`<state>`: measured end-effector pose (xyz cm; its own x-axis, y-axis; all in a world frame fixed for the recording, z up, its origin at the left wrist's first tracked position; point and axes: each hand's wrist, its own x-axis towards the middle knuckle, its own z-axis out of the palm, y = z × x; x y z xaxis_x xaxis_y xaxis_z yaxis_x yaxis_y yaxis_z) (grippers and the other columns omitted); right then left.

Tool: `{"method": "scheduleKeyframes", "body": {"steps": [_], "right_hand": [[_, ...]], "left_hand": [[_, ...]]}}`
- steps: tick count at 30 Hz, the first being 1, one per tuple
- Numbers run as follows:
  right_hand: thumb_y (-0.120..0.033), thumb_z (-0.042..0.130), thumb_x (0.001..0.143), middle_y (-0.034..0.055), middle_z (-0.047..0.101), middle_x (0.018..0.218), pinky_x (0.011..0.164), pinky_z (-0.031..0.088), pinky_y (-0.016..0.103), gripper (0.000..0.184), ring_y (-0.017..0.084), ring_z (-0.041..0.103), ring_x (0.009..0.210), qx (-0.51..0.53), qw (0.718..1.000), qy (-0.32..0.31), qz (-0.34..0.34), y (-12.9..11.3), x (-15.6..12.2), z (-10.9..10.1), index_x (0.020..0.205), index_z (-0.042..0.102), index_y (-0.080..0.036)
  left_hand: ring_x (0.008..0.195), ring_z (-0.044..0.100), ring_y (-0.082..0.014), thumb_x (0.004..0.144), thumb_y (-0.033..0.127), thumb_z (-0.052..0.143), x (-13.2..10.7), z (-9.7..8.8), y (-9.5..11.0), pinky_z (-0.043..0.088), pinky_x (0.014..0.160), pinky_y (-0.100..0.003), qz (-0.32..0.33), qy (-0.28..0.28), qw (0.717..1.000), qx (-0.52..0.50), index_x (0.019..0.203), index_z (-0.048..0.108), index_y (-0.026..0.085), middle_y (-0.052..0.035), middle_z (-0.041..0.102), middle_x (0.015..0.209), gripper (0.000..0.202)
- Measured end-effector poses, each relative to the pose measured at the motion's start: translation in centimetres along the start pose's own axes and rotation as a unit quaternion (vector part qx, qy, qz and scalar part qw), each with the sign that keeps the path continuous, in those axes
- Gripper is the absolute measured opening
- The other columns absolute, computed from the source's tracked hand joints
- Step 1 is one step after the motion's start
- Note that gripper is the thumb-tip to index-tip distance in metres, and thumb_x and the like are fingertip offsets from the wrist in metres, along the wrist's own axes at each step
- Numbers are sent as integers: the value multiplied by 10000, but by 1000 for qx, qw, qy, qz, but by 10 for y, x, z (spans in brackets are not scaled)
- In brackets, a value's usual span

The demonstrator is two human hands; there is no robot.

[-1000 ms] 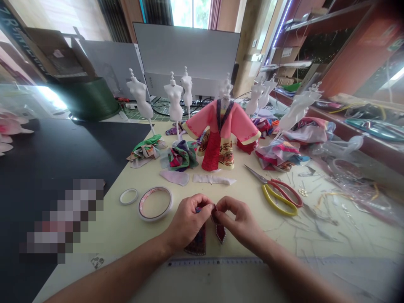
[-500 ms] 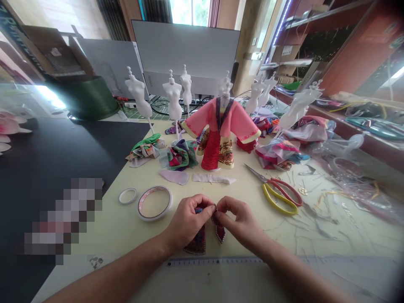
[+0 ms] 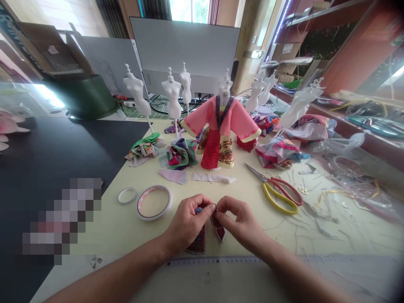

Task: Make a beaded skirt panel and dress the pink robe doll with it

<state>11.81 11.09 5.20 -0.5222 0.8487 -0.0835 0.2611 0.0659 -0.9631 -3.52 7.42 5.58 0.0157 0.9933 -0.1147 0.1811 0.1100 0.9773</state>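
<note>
My left hand [image 3: 190,219] and my right hand [image 3: 237,215] meet above the table, thumbs and forefingers pinched close together on a small dark red fabric piece [image 3: 198,243] edged with pale beads. One wide part of it hangs below my left hand; a narrow pointed end [image 3: 220,233] dangles under my right fingertips. Both hands are closed on it, and the fingers hide the spot where they pinch. Just left of my left hand lies a roll of double-sided tape [image 3: 154,203]. Scissors [image 3: 274,190] with red and yellow handles rest beyond my right hand.
A clear ruler [image 3: 217,261] lies along the near side. Past my hands are a white fabric strip [image 3: 213,178], a doll-size pink robe [image 3: 243,120] on a stand, several white mannequins [image 3: 172,99] and bundled cloth [image 3: 181,155]. Thread scraps and plastic bags [image 3: 353,168] cover the right.
The view has shifted very slightly. Both hands keep their pinch on the beaded fabric piece, with almost no visible movement.
</note>
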Motion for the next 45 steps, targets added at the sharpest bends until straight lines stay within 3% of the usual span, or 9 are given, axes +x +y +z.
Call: {"method": "scheduleKeyframes", "body": {"steps": [7,13,19,28,37,39,41,43,45], "right_hand": [[-220,542,800,-39,557,588,504,456,220,166,83,546,487,24,1000,-3,8,1,0,0,647,493,-182],[-327,590,822,-48,552,546,464,445,229,198,100,557,453,141,990,0,30,11,4,-2,715,511,-181],[-307,610,812,-39,582,578,471,436,221,174,93,558,467,164,986,10,28,11,5,-2,723,537,-176],[-274,590,817,-32,598,573,502,456,238,160,115,587,512,179,984,16,22,10,5,-2,696,531,-186],[-290,568,826,-20,599,577,532,458,259,189,129,590,543,171,985,0,28,8,5,-1,678,505,-190],[-297,556,837,-25,591,595,548,457,264,168,128,582,559,135,991,21,7,10,5,-2,711,509,-195],[-268,560,832,-23,584,641,586,455,269,117,126,570,602,53,993,86,-55,11,5,-3,748,519,-198],[-203,563,815,-16,565,682,613,442,268,81,123,546,638,-50,975,158,-148,10,4,-4,747,519,-196],[-145,549,806,-8,542,694,606,429,264,95,121,522,643,-124,947,187,-228,9,3,-5,730,517,-192]], "left_hand": [[616,485,-100,837,339,551,-1,1,-1,410,575,-205,-7,-3,1000,-24,727,587,146,10,558,652,225],[753,558,-113,830,334,591,1,3,-2,456,688,-219,-33,-3,991,-126,940,579,161,-9,627,845,206],[641,528,-96,804,321,612,2,3,-2,431,595,-204,-74,1,987,-141,828,598,131,-1,611,717,192],[585,510,-88,782,278,630,2,4,-1,407,543,-191,-80,-14,990,-118,758,605,130,0,619,661,151],[610,539,-95,790,299,626,2,3,0,430,583,-201,-94,-21,980,-174,774,627,121,-15,642,688,179],[598,530,-89,784,300,635,2,3,0,424,579,-198,-94,-17,978,-183,780,635,121,-7,633,670,178],[592,522,-85,776,298,651,3,3,1,416,580,-197,-89,-12,978,-186,774,641,122,-1,626,658,176],[611,533,-93,771,297,660,3,4,2,421,604,-206,-81,-12,978,-191,753,639,122,-5,628,659,177],[636,548,-105,770,291,661,3,4,2,433,639,-222,-73,-17,978,-195,734,634,121,-13,633,666,176]]}}
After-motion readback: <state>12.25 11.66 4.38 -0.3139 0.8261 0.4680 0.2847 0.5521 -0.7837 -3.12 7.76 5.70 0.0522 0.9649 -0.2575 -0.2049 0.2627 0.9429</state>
